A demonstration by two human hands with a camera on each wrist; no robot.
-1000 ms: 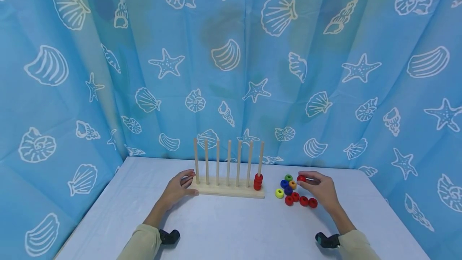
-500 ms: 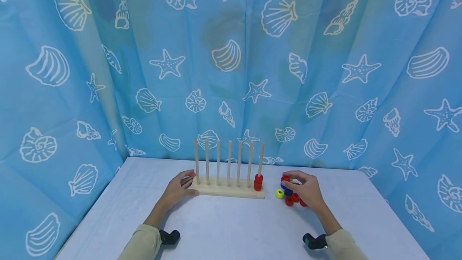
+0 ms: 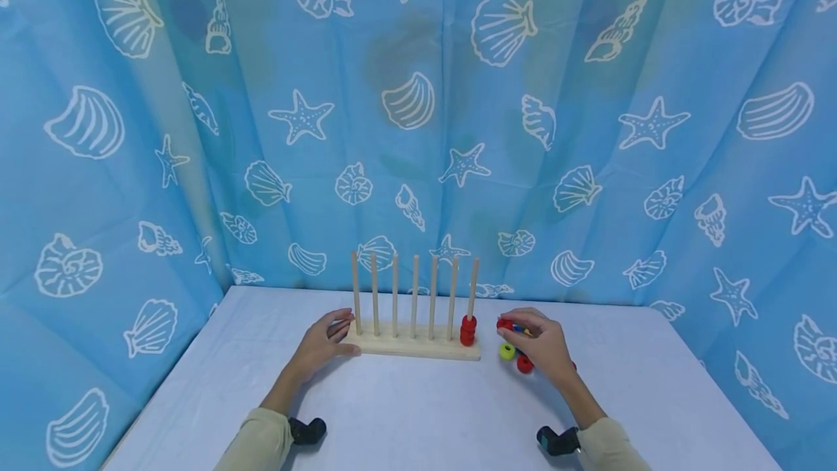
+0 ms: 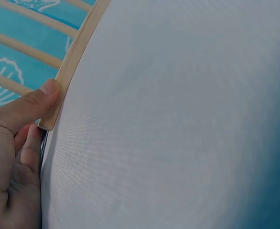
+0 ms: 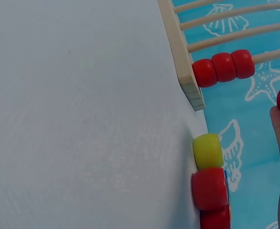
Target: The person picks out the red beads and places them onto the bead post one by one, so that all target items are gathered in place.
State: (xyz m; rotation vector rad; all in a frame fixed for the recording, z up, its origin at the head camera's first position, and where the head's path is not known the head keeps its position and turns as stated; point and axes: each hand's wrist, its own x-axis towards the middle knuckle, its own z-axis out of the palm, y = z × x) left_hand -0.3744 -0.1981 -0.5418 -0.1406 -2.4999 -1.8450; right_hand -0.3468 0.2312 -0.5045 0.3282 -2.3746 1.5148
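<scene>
A wooden peg rack [image 3: 412,347] with several upright pegs stands on the table. Three red beads [image 5: 223,67] are stacked on its rightmost peg. My left hand [image 3: 320,346] grips the rack's left end, thumb on the front of the base and fingers behind, as the left wrist view shows. Between the thumb and fingers of my right hand [image 3: 544,346] is a red bead [image 3: 504,324], held above the table to the right of the rack. Below that hand lie loose beads, among them a yellow bead [image 3: 506,351] and a red bead [image 3: 524,363]; the hand hides most others.
A white cloth covers the table [image 3: 405,413]. Behind it and at both sides hangs a blue curtain [image 3: 366,129] with white shell prints. The loose beads sit a short way right of the rack's end.
My right hand has moved left with the red bead, across the loose beads and closer to the rack. The left hand and the rack have stayed in place.
</scene>
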